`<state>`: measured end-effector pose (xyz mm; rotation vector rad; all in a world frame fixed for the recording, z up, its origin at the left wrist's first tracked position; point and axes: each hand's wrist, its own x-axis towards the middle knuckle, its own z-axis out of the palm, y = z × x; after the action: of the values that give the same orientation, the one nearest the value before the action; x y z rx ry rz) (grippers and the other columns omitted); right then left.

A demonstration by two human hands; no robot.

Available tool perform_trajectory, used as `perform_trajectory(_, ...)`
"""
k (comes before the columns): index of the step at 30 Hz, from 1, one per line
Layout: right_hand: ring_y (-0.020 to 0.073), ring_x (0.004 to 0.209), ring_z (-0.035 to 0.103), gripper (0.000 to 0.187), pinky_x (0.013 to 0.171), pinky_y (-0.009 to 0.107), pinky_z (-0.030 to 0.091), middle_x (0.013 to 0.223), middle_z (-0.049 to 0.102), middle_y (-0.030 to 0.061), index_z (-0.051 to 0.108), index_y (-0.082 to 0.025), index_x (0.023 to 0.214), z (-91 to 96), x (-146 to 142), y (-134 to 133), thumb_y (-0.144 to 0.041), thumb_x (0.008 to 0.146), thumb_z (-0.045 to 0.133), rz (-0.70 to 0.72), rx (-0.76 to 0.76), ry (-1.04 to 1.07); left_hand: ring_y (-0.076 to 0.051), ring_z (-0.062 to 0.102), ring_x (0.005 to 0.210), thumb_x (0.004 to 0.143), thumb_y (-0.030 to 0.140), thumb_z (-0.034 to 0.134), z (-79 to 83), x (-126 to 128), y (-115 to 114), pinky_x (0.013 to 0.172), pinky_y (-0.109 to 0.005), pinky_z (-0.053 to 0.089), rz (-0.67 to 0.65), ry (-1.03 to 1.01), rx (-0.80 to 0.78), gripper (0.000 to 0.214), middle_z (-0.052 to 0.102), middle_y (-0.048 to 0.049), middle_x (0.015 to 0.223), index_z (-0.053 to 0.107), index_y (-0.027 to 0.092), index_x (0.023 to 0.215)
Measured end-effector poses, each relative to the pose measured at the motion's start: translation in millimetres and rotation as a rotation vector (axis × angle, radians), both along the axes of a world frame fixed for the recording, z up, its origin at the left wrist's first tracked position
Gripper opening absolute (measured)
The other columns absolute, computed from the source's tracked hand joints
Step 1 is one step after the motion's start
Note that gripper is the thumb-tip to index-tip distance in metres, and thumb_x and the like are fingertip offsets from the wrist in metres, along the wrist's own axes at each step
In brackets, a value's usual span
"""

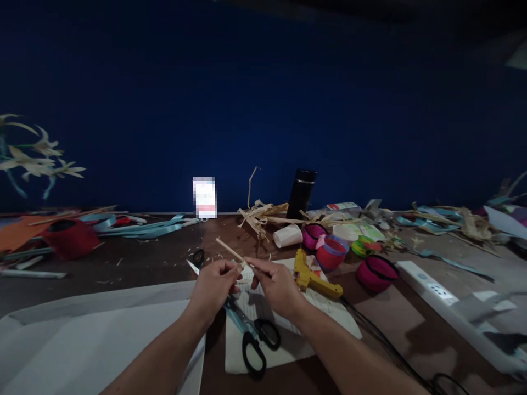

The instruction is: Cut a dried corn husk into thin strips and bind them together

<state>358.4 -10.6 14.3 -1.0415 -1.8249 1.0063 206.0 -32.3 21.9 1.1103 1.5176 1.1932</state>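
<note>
"Tan, that thin stick (228, 249) between the hands. Where was it exactly?"

"Over the middle of the worktop (140, 266), above the far-left corner of a printed sheet (292, 343). Its free end slanted towards the back edge."

"And the grip?"

"The right hand (275, 285) pinched the stick between thumb and forefinger. The left hand (216, 288) had its thumb and forefinger closed on it just beside that spot; a pale bit showed there, too small to make out."

"What lay under them?"

"Black-handled scissors (255, 353), on the sheet's left side, with the handles towards the front edge and the blades partly hidden by the left hand. A yellow glue gun (316, 281) rested across the sheet's right edge."

"Further off?"

"A white cup (287, 236) lay on its side beyond the sheet, with dried strips (263, 213) and a black bottle (302, 193) near the back edge. A red roll (71, 240) sat towards the back left corner, a white power strip (457, 315) ran along the right side, and a large white sheet (102, 340) covered the front left corner."
</note>
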Motion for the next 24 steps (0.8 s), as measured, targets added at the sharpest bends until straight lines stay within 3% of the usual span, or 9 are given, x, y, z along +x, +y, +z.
perform_trajectory(4,0.0097,0.049,0.043,0.036,0.05,0.021,0.035,0.062,0.059,-0.0013,0.06,-0.02,0.116,1.3,9.6,10.9,-0.028,0.083,0.045,-0.205,-0.02,0.01,-0.01,0.051,0.047,0.069,0.038,0.057,10.2,-1.7,-3.1,0.048,-0.021,0.039,-0.012,0.132,-0.024,0.022,0.057,0.0021,0.057,0.058,0.017,0.062)
perform_trajectory(7,0.0117,0.049,0.045,0.04,0.05,0.022,0.035,0.064,0.063,0.0005,0.056,-0.015,0.119,5.9,22.3,20.5,-0.03,0.084,0.043,-0.326,-0.019,0.022,-0.014,0.055,0.056,0.072,0.036,0.053,17.1,-7.1,-5.0,0.054,-0.023,0.038,-0.002,0.484,0.063,0.02,0.061,0.0004,0.062,0.061,0.02,0.066)
perform_trajectory(11,0.0148,0.06,0.055,0.035,0.058,0.024,0.039,0.071,0.067,0.0027,0.06,-0.015,0.108,14.2,33.0,23.5,-0.032,0.084,0.043,-0.326,0.016,-0.084,-0.015,0.056,0.07,0.076,0.034,0.049,17.2,-13.5,-4.9,0.059,-0.024,0.032,-0.002,0.881,0.125,0.02,0.065,-0.0004,0.074,0.06,0.022,0.065)
perform_trajectory(16,0.0147,0.067,0.055,0.023,0.059,0.023,0.035,0.073,0.064,0.0031,0.063,-0.016,0.082,14.4,36.8,19.9,-0.032,0.082,0.046,-0.248,0.11,-0.399,-0.015,0.055,0.068,0.078,0.038,0.047,14.5,-16.1,-2.9,0.057,-0.024,0.029,0.006,0.975,0.062,0.023,0.064,0.0007,0.076,0.057,0.023,0.064)
perform_trajectory(24,0.0145,0.072,0.056,0.009,0.061,0.023,0.03,0.076,0.064,0.0029,0.061,-0.017,0.079,14.1,37.8,12.7,-0.019,0.075,0.053,-0.187,0.113,-0.746,-0.017,0.057,0.066,0.078,0.046,0.046,15.3,-23.6,1.0,0.054,-0.025,0.028,0.019,1.006,0.002,0.028,0.066,0.0006,0.075,0.059,0.025,0.065)
